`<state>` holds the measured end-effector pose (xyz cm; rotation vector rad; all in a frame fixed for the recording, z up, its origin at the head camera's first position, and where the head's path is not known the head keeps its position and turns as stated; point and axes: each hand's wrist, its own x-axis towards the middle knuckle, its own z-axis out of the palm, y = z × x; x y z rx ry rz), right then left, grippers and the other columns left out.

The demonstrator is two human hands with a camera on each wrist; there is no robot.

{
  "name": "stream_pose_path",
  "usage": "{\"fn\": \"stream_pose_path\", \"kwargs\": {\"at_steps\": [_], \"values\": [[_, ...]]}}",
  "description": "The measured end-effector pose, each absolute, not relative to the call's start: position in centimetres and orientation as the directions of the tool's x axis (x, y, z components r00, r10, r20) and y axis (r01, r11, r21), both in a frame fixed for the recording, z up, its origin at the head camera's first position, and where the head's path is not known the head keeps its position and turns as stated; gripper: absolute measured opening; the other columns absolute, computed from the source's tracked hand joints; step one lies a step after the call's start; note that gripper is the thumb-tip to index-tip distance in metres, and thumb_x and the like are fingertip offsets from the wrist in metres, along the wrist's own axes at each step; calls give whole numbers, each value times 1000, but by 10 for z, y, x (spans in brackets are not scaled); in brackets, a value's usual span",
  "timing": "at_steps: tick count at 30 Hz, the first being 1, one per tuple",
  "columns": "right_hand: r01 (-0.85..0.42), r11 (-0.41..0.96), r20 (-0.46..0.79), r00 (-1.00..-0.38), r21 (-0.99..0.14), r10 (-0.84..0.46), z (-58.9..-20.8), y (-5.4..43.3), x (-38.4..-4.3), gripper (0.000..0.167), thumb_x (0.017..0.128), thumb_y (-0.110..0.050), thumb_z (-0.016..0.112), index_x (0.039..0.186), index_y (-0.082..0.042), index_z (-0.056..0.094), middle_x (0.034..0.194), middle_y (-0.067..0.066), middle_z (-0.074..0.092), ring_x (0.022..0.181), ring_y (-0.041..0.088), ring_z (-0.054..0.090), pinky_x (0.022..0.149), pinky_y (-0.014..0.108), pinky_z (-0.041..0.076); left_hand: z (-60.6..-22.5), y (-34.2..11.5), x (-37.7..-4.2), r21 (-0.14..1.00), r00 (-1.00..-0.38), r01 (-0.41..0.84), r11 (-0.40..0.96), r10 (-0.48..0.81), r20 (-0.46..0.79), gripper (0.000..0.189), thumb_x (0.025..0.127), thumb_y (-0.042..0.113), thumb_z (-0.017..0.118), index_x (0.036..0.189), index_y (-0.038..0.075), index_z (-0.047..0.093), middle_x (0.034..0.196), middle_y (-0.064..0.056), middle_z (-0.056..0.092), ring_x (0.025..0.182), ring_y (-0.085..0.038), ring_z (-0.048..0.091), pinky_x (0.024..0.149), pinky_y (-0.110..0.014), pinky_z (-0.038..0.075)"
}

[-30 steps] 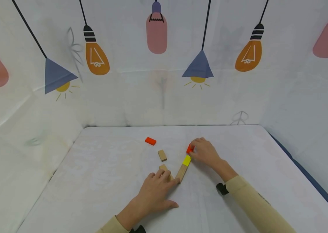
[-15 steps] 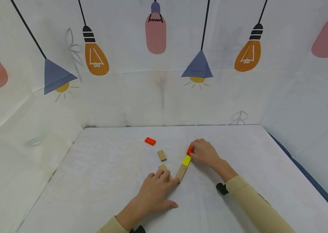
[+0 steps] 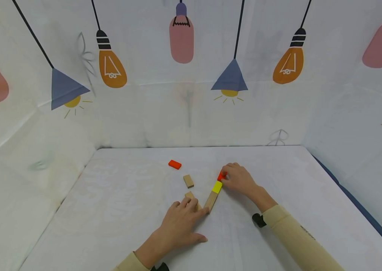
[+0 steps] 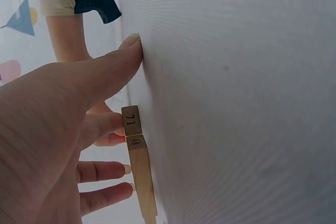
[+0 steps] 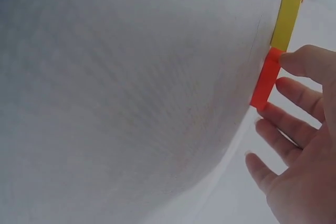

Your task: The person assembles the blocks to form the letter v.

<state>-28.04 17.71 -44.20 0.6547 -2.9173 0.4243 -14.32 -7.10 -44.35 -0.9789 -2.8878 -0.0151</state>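
Note:
My right hand [image 3: 239, 178] pinches a red wooden block [image 3: 221, 175] between thumb and fingers. One end of this block meets a yellow block [image 5: 287, 14] in the right wrist view. From the yellow block the row runs nearer along plain wooden blocks [image 3: 211, 201]. My left hand [image 3: 178, 224] lies low over the white table, fingers extended and thumb spread out. Its index fingertip touches a plain block marked 71 [image 4: 132, 120]; its other fingertips rest by a block marked 48 [image 4: 140, 182]. Together the two rows form a V, partly hidden under the left hand.
Past the left row lie a loose plain block [image 3: 188, 181] and, farther back, another red block [image 3: 175, 164]. A white sheet printed with lamps [image 3: 191, 113] hangs behind the white table [image 3: 116, 195].
My right hand has drawn the red block slightly nearer, toward the yellow block. My left hand stays in place on the blocks.

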Motion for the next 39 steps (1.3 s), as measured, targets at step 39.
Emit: {"fn": "stream_pose_path", "kwargs": {"at_steps": [39], "values": [[-461,829,173,-888,-319,-427,-445,179,-278,6,85,-11,67,89,-16,68,107,4,67,106,28,59,93,48,50,-445,-72,-144,-29,-781,616,787,615,111,77,74,78,64,140,39,52,116,3,50,109,-17,46,80,-38,46]]}}
